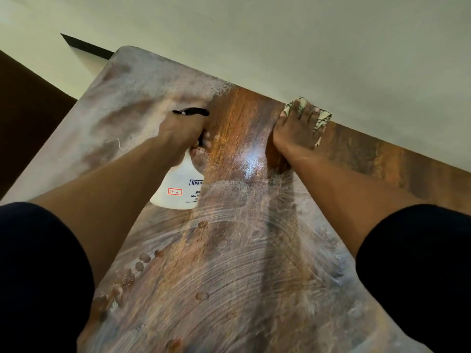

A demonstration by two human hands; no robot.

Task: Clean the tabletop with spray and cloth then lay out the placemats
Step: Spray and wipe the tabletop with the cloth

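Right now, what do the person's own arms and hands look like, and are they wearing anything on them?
Both arms are bare from above the elbow down. Each upper arm is covered by a short dark sleeve, near black: the left sleeve and the right sleeve. The left hand and right hand are bare: no gloves, and no rings, watch or bracelets show.

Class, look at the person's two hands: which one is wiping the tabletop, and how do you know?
The right hand: it presses a patterned cloth flat on the tabletop near its far edge. The left hand grips the spray bottle instead.
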